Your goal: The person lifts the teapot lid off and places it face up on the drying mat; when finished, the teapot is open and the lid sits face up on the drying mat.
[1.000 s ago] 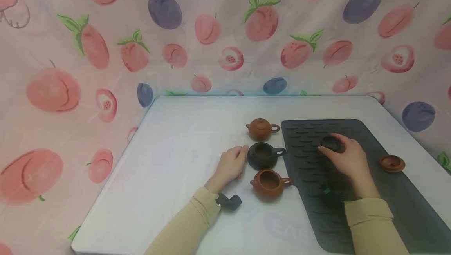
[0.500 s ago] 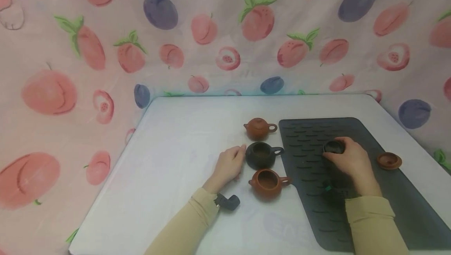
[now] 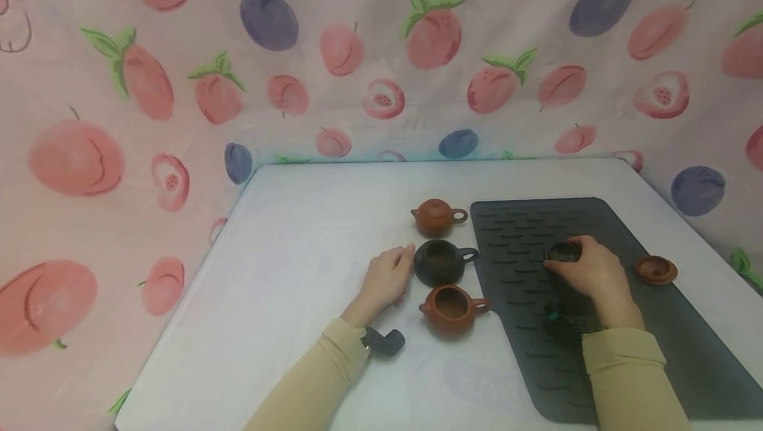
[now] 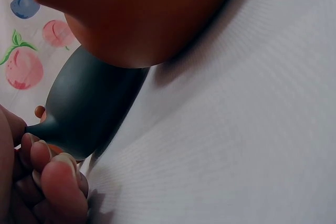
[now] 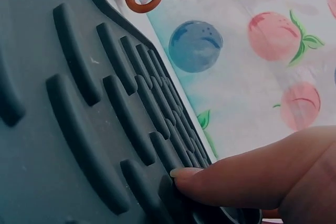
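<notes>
A black teapot (image 3: 442, 263) stands lidless on the white table. My left hand (image 3: 384, 280) pinches its spout between thumb and fingers; the spout tip (image 4: 32, 128) goes into the grip in the left wrist view. Over on the dark mat (image 3: 685, 351), my right hand (image 3: 599, 275) holds a small dark round lid (image 3: 563, 253) by its sides, hollow face up. Only part of the lid's rim shows in the right wrist view, under the thumb (image 5: 236, 177). Whether it rests fully on the mat I cannot tell.
A reddish-brown teapot without lid (image 3: 451, 310) stands nearer than the black one. Behind it is a smaller brown teapot (image 3: 436, 218) with its lid on. An upturned brown lid (image 3: 655, 270) lies at the mat's right edge. A fruit-print cloth (image 3: 334, 40) hangs behind.
My right hand has drawn the dark lid slightly nearer and lower over the mat, then nearly stopped. The left hand keeps its grip on the spout. The head view has shifted a little.
</notes>
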{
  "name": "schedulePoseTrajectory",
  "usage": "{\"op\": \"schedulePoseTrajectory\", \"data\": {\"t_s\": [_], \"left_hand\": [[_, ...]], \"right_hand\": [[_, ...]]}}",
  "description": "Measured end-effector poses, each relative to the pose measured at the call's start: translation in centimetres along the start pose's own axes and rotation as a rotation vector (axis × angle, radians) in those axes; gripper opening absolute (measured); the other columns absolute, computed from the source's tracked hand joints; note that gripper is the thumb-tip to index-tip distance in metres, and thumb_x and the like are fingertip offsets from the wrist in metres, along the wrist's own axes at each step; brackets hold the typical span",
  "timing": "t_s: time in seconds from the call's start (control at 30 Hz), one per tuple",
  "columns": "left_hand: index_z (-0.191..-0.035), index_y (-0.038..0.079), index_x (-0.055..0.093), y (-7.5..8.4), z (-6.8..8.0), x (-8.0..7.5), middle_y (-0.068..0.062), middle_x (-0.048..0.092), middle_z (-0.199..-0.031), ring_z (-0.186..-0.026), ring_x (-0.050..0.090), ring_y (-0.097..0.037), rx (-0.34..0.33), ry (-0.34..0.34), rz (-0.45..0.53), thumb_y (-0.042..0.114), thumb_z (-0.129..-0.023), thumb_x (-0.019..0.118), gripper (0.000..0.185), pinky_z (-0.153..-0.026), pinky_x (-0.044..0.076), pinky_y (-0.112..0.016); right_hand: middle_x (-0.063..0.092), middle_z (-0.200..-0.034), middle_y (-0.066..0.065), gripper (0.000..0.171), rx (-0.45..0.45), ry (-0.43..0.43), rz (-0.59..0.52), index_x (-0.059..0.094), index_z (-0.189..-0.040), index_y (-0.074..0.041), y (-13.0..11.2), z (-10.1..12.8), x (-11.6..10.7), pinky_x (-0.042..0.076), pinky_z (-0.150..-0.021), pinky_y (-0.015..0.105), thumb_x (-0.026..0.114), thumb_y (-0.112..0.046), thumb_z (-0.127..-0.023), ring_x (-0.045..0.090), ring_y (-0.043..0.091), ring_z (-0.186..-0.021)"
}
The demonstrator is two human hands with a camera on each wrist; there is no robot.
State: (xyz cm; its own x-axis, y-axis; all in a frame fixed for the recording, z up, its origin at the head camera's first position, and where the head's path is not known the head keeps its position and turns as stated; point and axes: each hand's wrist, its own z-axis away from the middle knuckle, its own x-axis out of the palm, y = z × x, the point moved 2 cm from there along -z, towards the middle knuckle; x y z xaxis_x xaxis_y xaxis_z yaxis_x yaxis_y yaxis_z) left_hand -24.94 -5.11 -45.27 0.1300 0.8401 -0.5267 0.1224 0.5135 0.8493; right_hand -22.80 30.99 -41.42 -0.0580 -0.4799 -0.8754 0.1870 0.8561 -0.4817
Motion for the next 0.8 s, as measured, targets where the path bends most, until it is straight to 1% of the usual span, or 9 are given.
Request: {"op": "schedulePoseTrajectory", "data": {"t_s": [0.3,0.53,0.8], "left_hand": [[-0.074,0.013,0.054,-0.1,-0.14,0.1,-0.002,0.052,-0.045,-0.035,0.054,-0.02,-0.002,0.003,0.001,0.049,-0.109,0.041,0.051,-0.044,0.043,-0.034],[-0.074,0.013,0.054,-0.07,-0.02,-0.01,-0.002,0.052,-0.046,-0.035,0.054,-0.02,0.0,0.003,0.002,0.049,-0.109,0.04,0.052,-0.044,0.043,-0.034],[-0.074,0.013,0.054,-0.02,0.03,-0.02,-0.002,0.052,-0.046,-0.036,0.053,-0.019,-0.007,0.0,0.003,0.05,-0.109,0.04,0.052,-0.043,0.042,-0.033]], "right_hand": [[0.041,-0.137,0.046,0.078,0.008,0.017,0.011,0.039,-0.141,0.015,0.48,-0.11,0.12,0.041,-0.093,0.072,0.073,-0.035,-0.092,0.044,0.064,-0.12],[0.041,-0.138,0.046,0.078,0.004,0.013,0.017,0.039,-0.141,0.014,0.54,-0.29,0.19,0.04,-0.094,0.072,0.073,-0.036,-0.092,0.043,0.064,-0.121],[0.041,-0.137,0.046,0.074,-0.012,0.014,0.007,0.039,-0.14,0.015,0.38,-0.19,0.14,0.039,-0.094,0.073,0.072,-0.031,-0.092,0.043,0.064,-0.12]]}}
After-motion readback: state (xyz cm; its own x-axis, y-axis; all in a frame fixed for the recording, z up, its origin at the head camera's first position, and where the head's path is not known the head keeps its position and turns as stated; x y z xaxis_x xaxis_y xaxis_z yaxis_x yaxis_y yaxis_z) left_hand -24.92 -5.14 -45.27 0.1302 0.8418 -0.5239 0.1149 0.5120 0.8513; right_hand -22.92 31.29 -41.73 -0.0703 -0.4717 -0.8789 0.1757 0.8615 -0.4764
